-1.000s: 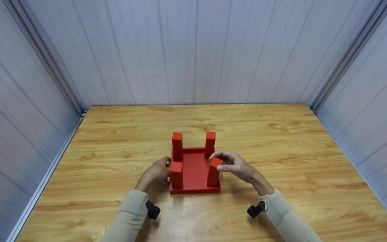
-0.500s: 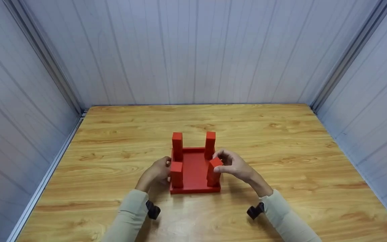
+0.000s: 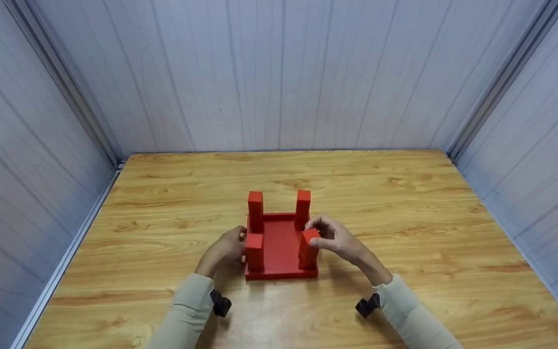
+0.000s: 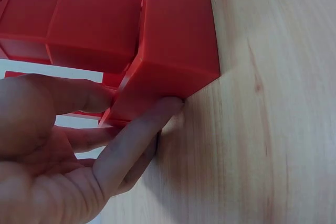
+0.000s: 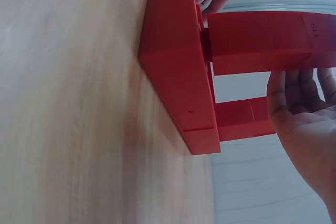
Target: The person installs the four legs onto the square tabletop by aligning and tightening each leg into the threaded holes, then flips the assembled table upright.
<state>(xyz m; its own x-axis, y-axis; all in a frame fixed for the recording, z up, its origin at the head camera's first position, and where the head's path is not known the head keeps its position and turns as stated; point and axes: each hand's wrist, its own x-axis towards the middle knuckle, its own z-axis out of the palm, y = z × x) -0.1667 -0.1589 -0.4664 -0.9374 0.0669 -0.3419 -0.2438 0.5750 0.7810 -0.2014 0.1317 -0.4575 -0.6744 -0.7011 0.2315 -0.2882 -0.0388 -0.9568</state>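
A shallow red tray-like base (image 3: 281, 275) lies on the table with a red square post at each corner. My left hand (image 3: 230, 246) grips the base's left side; in the left wrist view its thumb is at the rim and its fingers (image 4: 139, 142) lie along the outer wall. My right hand (image 3: 341, 243) holds the top of the near right post (image 3: 309, 254) between thumb and fingers. That post is slightly turned against the base, and in the right wrist view its lower end (image 5: 231, 45) meets the base's corner. The near left post (image 3: 255, 254) stands upright.
Two more posts, far left (image 3: 255, 209) and far right (image 3: 303, 209), rise from the base's back corners. The wood-grain table (image 3: 162, 194) is bordered by pale panel walls (image 3: 279, 72) at the back and both sides. Each wrist wears a black camera mount (image 3: 221, 304).
My right hand has shifted its hold on the near right post, and the post's top has turned and moved slightly left. The left hand and the base have stayed still.
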